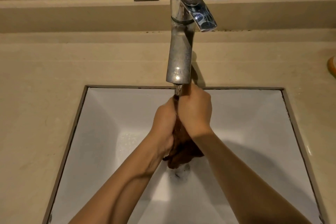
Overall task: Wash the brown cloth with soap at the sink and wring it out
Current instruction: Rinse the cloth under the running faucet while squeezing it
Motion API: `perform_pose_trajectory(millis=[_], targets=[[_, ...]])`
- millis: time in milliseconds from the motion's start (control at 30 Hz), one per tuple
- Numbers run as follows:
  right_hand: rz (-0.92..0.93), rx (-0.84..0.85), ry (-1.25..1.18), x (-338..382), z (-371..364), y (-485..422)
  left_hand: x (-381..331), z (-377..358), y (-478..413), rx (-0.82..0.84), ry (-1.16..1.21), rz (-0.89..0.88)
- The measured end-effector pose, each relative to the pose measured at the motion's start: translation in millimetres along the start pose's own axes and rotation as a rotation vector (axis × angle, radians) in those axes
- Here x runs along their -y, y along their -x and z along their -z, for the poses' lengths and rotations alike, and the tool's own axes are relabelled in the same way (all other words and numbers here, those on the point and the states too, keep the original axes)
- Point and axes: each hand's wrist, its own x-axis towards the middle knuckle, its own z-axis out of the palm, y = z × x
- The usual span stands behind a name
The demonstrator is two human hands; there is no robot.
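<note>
Here the wet, bunched brown cloth is clenched between the left hand and right hand under the chrome tap's stream, seemingly so it soaks through.

Head view: looks steeply down, close over sink.

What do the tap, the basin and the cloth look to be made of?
Tap: metal, chrome-like finish dulled by water spots, with bright glints. Basin: smooth glossy white, probably ceramic. Cloth: soft brown fabric, dark and wet, bunched between the left hand and right hand.
</note>
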Motion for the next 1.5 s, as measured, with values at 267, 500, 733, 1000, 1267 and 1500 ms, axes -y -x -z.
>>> perform_pose_trajectory(millis=[267, 500, 733, 1000, 1267, 1500], targets=[[-0.06, 0.108, -0.121, -8.1, 6.5, 25.9, -15.4, 5.4, -8.9, -0.054, -0.074, -0.082], [0.035, -0.058, 0.011, -4.4, -4.6, 2.5, -2.2, 1.1, -5.9, -0.032, -0.057, -0.059], [-0.016, 0.094, -0.137, -27.2, 8.8, -1.7, -13.7, 12.5, -8.1, 0.093, 0.011, -0.048], [0.009, 0.074, 0.071, -6.4, 1.5, 21.0, 0.3, 0.2, -6.4, -0.051, -0.092, -0.066], [-0.051, 0.048, -0.019, -25.2, 8.2, 12.7, -7.6, 2.1, 0.4, -0.033, -0.206, -0.081], [0.039, -0.1, -0.044, -10.3, 7.7, 17.7, -2.8, -7.9, -3.9, -0.003, -0.223, -0.012]])
